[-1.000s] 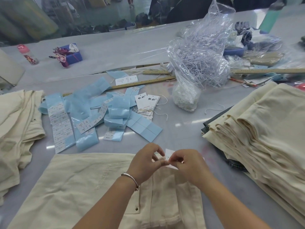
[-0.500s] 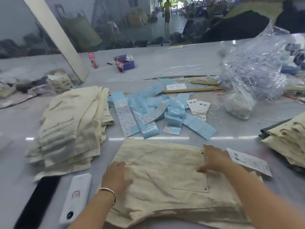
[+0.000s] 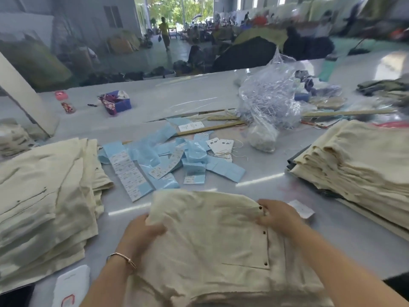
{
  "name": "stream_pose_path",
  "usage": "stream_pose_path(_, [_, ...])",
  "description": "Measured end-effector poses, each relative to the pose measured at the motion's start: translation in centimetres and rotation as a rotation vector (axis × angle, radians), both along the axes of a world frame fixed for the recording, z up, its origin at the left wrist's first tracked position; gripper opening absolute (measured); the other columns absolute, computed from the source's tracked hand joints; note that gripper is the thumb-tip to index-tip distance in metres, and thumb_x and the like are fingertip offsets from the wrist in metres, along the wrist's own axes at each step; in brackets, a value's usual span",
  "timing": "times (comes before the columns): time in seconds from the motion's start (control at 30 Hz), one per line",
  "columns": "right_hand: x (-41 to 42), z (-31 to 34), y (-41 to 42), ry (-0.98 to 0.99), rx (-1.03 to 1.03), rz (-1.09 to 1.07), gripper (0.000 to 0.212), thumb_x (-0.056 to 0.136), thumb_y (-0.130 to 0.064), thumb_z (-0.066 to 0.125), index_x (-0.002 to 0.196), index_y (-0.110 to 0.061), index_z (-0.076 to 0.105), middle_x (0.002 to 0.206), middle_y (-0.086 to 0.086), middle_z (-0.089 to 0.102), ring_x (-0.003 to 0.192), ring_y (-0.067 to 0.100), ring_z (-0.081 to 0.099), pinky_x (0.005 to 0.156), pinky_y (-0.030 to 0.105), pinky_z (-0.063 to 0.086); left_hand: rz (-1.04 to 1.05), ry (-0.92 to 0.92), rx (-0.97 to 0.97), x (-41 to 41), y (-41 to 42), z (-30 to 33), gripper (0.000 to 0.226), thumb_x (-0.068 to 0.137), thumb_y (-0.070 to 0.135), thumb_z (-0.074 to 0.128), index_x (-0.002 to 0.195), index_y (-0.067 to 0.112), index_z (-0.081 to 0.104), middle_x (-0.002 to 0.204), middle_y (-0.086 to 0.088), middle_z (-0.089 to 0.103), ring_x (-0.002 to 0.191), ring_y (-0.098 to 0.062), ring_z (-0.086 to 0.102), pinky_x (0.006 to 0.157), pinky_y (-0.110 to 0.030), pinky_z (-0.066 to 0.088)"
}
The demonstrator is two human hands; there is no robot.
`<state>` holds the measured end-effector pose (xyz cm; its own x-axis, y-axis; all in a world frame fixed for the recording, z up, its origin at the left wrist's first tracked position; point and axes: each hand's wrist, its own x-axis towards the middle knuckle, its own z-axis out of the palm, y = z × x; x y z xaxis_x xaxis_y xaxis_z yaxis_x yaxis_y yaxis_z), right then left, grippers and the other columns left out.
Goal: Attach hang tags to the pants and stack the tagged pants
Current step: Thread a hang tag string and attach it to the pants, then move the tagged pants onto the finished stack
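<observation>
Pants (image 3: 212, 247) — a cream pair — lay on the table (image 3: 345, 247) in front of the person, gripped at both sides. Left hand (image 3: 141, 233) clutched the left edge with fingers curled under the cloth; right hand (image 3: 278, 218) pinched the right edge by the snaps, beside a white hang tag (image 3: 302, 208). Bare tabletop lay between the pair and each flanking pile — the left stack (image 3: 44, 200) and right stack (image 3: 363, 165).
</observation>
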<state>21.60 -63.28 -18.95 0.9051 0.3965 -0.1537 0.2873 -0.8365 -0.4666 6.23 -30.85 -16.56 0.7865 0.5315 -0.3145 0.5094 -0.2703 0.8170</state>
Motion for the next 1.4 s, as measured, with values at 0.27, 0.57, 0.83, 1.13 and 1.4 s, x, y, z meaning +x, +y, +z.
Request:
stream_pose_path(0.27, [-3.0,13.8,-17.2,-0.404,0.222,-0.416,0.020,0.073,-0.039,0.073,0.092,-0.033,0.069,0.077,-0.008,0.069,0.085,0.022,0.064,0.071,0.036,0.048,-0.259,-0.535,-0.250,7.6,-13.5,14.2,0.024,0.065,0.027,0.079,0.088,0.020,0.075,0.080,-0.006,0.076,0.064,-0.017,0.072,0.048,-0.024,0.053])
stream_pose_path(0.57, [-2.1,28.5,-40.0,-0.810,-0.144,-0.673,0.034,0.084,-0.055,0.061,0.098,-0.024,0.059,0.103,0.009,0.062,0.105,0.034,0.055,0.073,0.038,0.034,-0.564,-0.704,-0.152,20.9,-34.4,21.4,0.050,0.060,0.051,0.081,0.099,0.022,0.071,0.089,-0.005,0.076,0.076,-0.026,0.071,0.068,-0.043,0.058])
stream_pose_path(0.83, [9.3,30.3,-49.9,-0.695,-0.298,-0.660,0.037,0.087,-0.056,0.056,0.098,-0.021,0.049,0.109,0.010,0.061,0.104,0.033,0.056,0.084,0.043,0.044,-0.547,-0.662,0.307,34.4,-44.7,21.9,0.042,0.067,0.045,0.082,0.099,0.021,0.067,0.090,-0.007,0.072,0.088,-0.032,0.068,0.070,-0.038,0.053])
stream_pose_path(1.13, [13.0,14.4,-47.9,-0.144,-0.699,-0.312,0.045,0.096,-0.054,0.039,0.132,-0.029,0.050,0.140,0.000,0.041,0.129,0.028,0.034,0.102,0.045,0.033,-1.026,-0.146,0.733,37.4,-51.7,4.7,0.033,0.095,0.040,0.053,0.115,0.018,0.067,0.127,-0.003,0.062,0.124,-0.026,0.053,0.101,-0.035,0.039])
stream_pose_path(1.4, [12.9,13.6,-45.7,-0.275,-0.641,-0.335,0.030,0.096,-0.045,0.045,0.123,-0.033,0.053,0.130,-0.008,0.048,0.125,0.020,0.039,0.100,0.039,0.032,-1.048,-0.247,0.562,34.6,-48.9,1.4,0.035,0.098,0.041,0.047,0.129,0.030,0.059,0.133,0.008,0.057,0.122,-0.010,0.049,0.106,-0.027,0.032])
